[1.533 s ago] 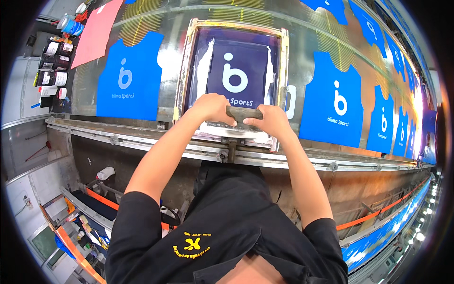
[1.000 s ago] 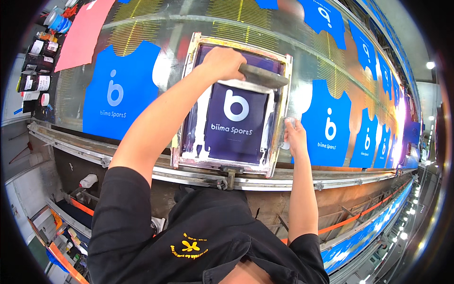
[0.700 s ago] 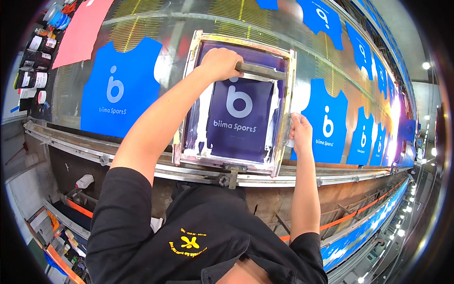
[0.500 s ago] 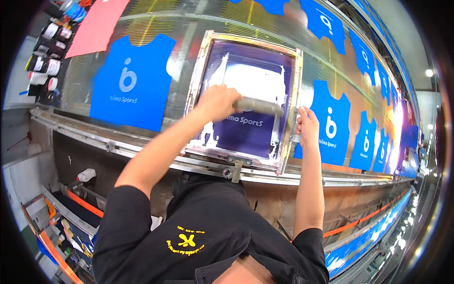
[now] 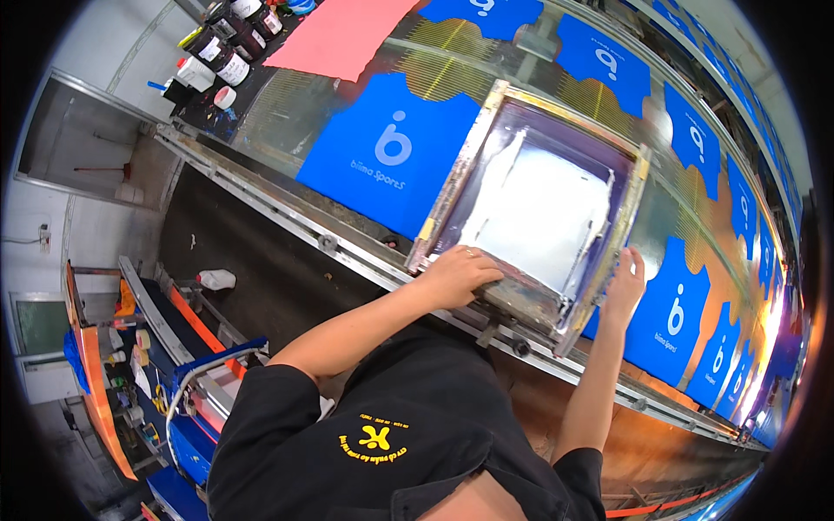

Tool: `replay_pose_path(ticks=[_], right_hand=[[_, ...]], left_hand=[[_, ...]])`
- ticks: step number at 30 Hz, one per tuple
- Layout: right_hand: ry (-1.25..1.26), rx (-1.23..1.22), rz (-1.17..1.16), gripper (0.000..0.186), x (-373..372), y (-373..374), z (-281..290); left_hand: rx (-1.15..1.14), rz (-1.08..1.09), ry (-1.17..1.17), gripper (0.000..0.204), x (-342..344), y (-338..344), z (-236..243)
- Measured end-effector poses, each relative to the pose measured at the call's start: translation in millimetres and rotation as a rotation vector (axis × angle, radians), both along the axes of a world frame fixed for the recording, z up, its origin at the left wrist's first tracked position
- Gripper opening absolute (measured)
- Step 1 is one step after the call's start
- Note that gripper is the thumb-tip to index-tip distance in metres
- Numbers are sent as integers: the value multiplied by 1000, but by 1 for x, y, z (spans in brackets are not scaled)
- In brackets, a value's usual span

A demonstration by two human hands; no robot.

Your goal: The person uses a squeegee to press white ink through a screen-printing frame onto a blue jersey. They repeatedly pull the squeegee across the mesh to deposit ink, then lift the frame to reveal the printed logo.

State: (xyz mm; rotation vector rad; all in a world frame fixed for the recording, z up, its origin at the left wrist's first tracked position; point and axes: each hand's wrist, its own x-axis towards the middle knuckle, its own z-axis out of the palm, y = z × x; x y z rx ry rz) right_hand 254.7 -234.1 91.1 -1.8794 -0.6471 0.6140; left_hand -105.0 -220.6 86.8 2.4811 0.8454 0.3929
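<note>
A screen-printing frame with worn wooden rails lies over the table in front of me, and white ink covers much of its mesh. My left hand is closed on the squeegee, a grey-brown bar at the frame's near end. At the frame's right rail is my right hand, its fingers bent against the rail; their far side is hidden. Left of the frame lies a blue shirt panel printed with a pale logo. Another printed blue panel lies beside my right hand.
A metal rail runs along the table's near edge. More blue panels lie on the far side and to the right. At the far left are a pink panel and several ink tubs. A cluttered cart stands at lower left.
My left hand has drawn the squeegee from mid-screen to the near end, and white now covers the lettering seen on the mesh. The whole view has turned and shifted. My right hand remains by the rail.
</note>
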Motion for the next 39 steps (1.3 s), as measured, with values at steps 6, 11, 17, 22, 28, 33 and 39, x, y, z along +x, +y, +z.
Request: replay_pose_path(ticks=[6, 11, 17, 22, 28, 33, 39], right_hand=[[-154, 41, -11, 36, -38, 16, -41], [-132, -28, -69, 27, -38, 27, -49], [-164, -252, -84, 36, -71, 56, -67], [-218, -245, -11, 40, -83, 56, -61], [-166, -314, 2, 38, -89, 61, -44], [-254, -332, -10, 44, -93, 79, -42], [-967, 55, 281, 54, -64, 206, -8]], left_hand=[[-108, 35, 112, 59, -30, 27, 27], [-181, 57, 167, 51, 1, 63, 42], [-216, -40, 268, 53, -26, 104, 50], [-28, -24, 105, 33, -27, 165, 38], [-21, -125, 248, 21, 24, 302, 36], [-48, -91, 357, 31, 53, 381, 13], [34, -47, 453, 46, 63, 396, 0]])
